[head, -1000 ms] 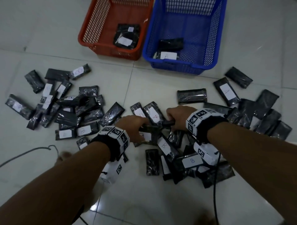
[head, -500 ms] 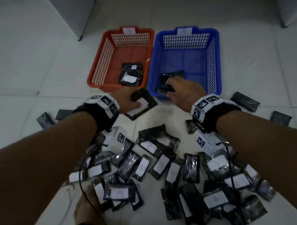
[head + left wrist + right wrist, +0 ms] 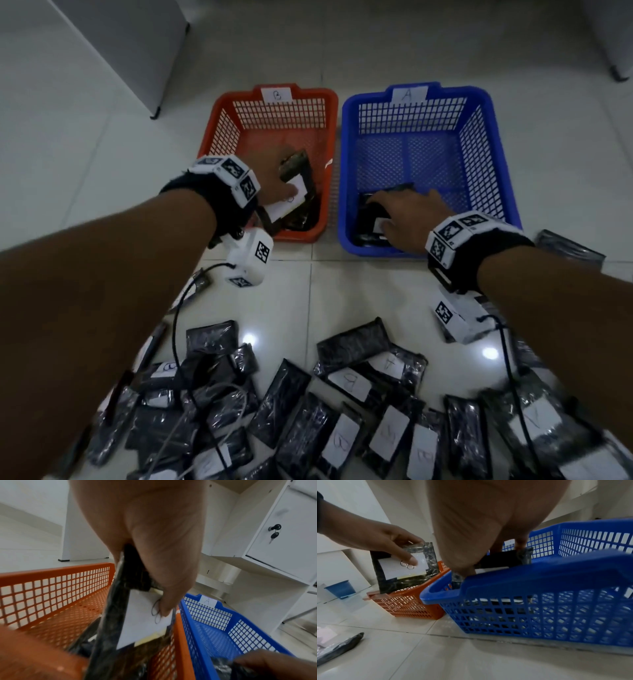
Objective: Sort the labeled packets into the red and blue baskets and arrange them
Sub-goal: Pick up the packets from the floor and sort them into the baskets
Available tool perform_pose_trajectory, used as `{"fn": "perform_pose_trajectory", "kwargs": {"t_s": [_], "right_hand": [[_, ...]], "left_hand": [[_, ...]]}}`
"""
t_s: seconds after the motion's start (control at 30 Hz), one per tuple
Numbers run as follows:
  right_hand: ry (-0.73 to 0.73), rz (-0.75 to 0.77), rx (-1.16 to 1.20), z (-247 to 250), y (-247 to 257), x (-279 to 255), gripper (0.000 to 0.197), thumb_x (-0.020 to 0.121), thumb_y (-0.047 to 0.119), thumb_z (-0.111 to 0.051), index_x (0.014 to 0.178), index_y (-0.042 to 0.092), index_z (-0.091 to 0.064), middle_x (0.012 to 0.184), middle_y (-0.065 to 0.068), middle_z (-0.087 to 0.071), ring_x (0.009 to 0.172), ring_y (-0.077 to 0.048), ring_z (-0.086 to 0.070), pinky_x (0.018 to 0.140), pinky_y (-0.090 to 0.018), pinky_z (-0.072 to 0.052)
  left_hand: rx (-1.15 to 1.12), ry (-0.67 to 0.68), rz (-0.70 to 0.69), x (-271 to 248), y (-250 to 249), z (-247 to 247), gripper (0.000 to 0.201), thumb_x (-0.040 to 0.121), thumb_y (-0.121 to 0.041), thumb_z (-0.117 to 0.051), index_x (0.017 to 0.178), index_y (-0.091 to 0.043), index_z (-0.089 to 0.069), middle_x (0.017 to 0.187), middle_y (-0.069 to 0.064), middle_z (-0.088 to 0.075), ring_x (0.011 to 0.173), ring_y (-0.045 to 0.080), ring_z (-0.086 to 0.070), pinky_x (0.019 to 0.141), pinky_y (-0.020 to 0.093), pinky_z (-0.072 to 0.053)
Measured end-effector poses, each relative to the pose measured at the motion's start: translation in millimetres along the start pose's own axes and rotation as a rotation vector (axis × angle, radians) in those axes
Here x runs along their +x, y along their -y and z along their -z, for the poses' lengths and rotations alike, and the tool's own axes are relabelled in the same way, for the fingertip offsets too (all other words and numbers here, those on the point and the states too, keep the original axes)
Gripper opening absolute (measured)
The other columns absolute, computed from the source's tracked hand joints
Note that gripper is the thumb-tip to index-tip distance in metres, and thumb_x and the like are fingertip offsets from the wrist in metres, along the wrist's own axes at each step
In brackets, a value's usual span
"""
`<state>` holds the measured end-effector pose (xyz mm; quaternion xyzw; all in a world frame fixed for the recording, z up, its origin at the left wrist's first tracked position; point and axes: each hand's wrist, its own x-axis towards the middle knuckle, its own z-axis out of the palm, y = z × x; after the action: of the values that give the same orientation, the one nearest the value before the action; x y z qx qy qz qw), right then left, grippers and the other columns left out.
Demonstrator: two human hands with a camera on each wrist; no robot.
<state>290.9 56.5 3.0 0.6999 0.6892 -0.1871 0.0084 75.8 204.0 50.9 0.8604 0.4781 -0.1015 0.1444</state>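
Over red basket [image 3: 219, 130], packet [image 3: 296, 178] under left thumb [image 3: 409, 559] (pinched)

The left hand [image 3: 274, 186] has moved its packet [image 3: 294, 192] from the floor into the red basket [image 3: 219, 126]. The right hand [image 3: 407, 219] reached deeper into the blue basket [image 3: 493, 144].

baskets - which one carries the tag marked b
The red basket, on the left, under the left hand; the blue basket beside it is tagged A.

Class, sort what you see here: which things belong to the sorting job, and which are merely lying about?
Job:
red basket
blue basket
B packet in left hand
packet in right hand
floor packets

Lying about:
blue bucket
white cabinet
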Motion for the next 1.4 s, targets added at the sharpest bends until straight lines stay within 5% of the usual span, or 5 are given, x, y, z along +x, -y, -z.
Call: {"fn": "perform_pose_trajectory", "kwargs": {"t_s": [0.4, 0.57, 0.8, 1.13, 1.4], "right_hand": [[-0.161, -0.014, 0.012, -18, 6, 3, 0.049, 0.097, 0.031, -0.048, 0.144, 0.022, -0.04, 0.144, -0.003, -0.044, 0.13, -0.027, -0.041, 0.101, -0.047, -0.032], [-0.179, 0.074, 0.051, -26, 8, 1, 0.044, 0.095, 0.03, -0.052, 0.138, 0.018, -0.05, 0.142, -0.004, -0.048, 0.129, -0.027, -0.045, 0.104, -0.049, -0.036], [-0.362, 0.159, 0.113, -42, 30, 3, 0.042, 0.091, 0.033, -0.051, 0.124, 0.01, -0.061, 0.118, -0.012, -0.062, 0.107, -0.033, -0.059, 0.091, -0.049, -0.049], [-0.576, 0.237, 0.012, -41, 43, -71, 0.026, 0.088, 0.025, -0.056, 0.11, 0.013, -0.065, 0.106, -0.006, -0.064, 0.098, -0.029, -0.058, 0.082, -0.042, -0.042], [0.079, 0.1, 0.079, -94, 21, -151, 0.033, 0.088, 0.042, -0.056, 0.111, 0.018, -0.057, 0.109, -0.005, -0.061, 0.101, -0.03, -0.06, 0.081, -0.039, -0.05]], "left_hand": [[0.137, 0.079, -0.028, 31, 30, -13, 0.058, 0.073, -0.05, -0.063, 0.126, -0.033, -0.049, 0.124, 0.002, -0.06, 0.107, 0.027, -0.057, 0.091, 0.044, -0.049], [0.106, 0.138, 0.177, 31, 57, -8, 0.028, 0.089, -0.019, -0.058, 0.112, -0.004, -0.059, 0.109, 0.019, -0.062, 0.093, 0.031, -0.056, 0.08, 0.038, -0.046], [0.004, -0.083, 0.087, 2, 76, -34, 0.069, 0.075, -0.043, -0.058, 0.137, -0.017, -0.043, 0.122, 0.02, -0.057, 0.106, 0.04, -0.057, 0.09, 0.048, -0.05], [-0.08, -0.45, -0.217, -109, -40, -100, 0.03, 0.08, -0.031, -0.059, 0.103, -0.014, -0.067, 0.107, 0.01, -0.063, 0.097, 0.032, -0.059, 0.079, 0.043, -0.048], [-0.21, 0.097, -0.19, -174, -93, -183, 0.054, 0.079, -0.041, -0.068, 0.128, -0.024, -0.057, 0.121, 0.005, -0.057, 0.107, 0.025, -0.056, 0.088, 0.038, -0.05]]}}
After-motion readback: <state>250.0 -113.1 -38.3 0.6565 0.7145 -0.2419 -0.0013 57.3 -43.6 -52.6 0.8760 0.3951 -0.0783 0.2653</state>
